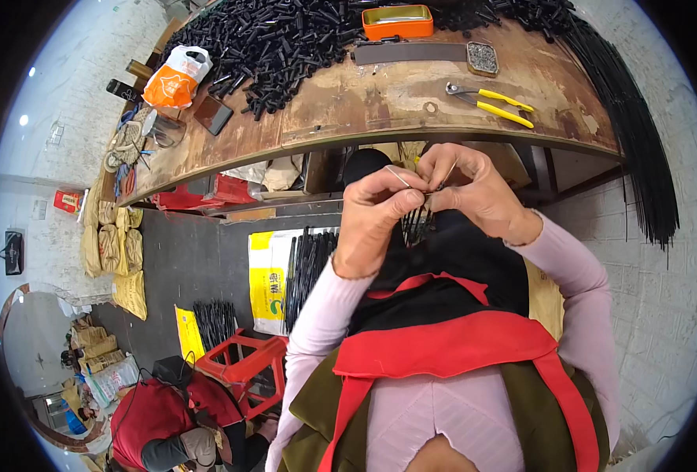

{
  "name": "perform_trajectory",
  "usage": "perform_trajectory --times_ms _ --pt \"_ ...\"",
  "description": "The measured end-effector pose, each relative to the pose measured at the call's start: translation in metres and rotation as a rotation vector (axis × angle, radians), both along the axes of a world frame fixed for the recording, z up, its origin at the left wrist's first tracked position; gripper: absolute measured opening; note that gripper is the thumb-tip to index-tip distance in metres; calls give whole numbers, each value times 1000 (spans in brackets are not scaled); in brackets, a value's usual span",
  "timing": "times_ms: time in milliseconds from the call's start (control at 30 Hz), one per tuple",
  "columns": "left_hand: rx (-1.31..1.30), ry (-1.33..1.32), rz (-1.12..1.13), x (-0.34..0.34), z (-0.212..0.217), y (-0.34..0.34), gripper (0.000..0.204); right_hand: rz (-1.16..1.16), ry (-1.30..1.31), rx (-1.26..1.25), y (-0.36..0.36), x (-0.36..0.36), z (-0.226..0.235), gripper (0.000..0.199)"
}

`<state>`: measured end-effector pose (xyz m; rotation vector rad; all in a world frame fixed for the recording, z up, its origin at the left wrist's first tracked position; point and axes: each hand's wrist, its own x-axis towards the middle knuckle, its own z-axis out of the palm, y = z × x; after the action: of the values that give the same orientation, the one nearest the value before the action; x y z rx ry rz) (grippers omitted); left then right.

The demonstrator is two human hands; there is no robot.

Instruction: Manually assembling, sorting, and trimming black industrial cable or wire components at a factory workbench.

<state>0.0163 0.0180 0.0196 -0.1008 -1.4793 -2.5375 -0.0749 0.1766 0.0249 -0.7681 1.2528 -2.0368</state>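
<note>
My left hand [372, 216] and my right hand [470, 185] are together just below the near edge of the wooden workbench [364, 106]. Both pinch a small bundle of thin black rods [417, 224] that fans downward between them. A thin pale wire [398, 176] runs from my left fingertips toward the bundle's top. My forearms wear pale pink sleeves, above a red apron.
On the bench lie a large heap of short black tubes [277, 39], an orange tin [398, 22], yellow-handled pliers [494, 102], a small metal dish [482, 57], a phone [213, 115] and an orange-white bag [177, 79]. Long black rods [639, 149] hang at right. Another person [175, 417] crouches by a red stool [242, 366].
</note>
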Motion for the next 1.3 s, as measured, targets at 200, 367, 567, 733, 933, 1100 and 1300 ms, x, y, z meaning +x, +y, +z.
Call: perform_trajectory --times_ms 200,367,567,733,933,1100,1300 --pt "78 -4 -133 -11 4 -6 12 211 -165 -124 -1 -19 3 27" --pt "-166 -229 -96 -14 7 -3 13 -100 -9 -108 8 -12 8 27" --pt "-170 -84 -275 -32 -3 -6 13 -188 310 0 28 -22 5 25" --pt "-156 -160 -111 -72 1 -3 13 -3 430 347 32 -117 27 4" --pt "-85 -233 -62 -112 -7 -11 13 -589 791 752 34 -320 -10 25" --pt "-113 -241 -104 -117 -10 -14 16 -604 1102 883 11 -361 -46 36" --pt "-118 -221 -122 -110 -12 -16 20 -396 490 740 17 -313 -8 19"
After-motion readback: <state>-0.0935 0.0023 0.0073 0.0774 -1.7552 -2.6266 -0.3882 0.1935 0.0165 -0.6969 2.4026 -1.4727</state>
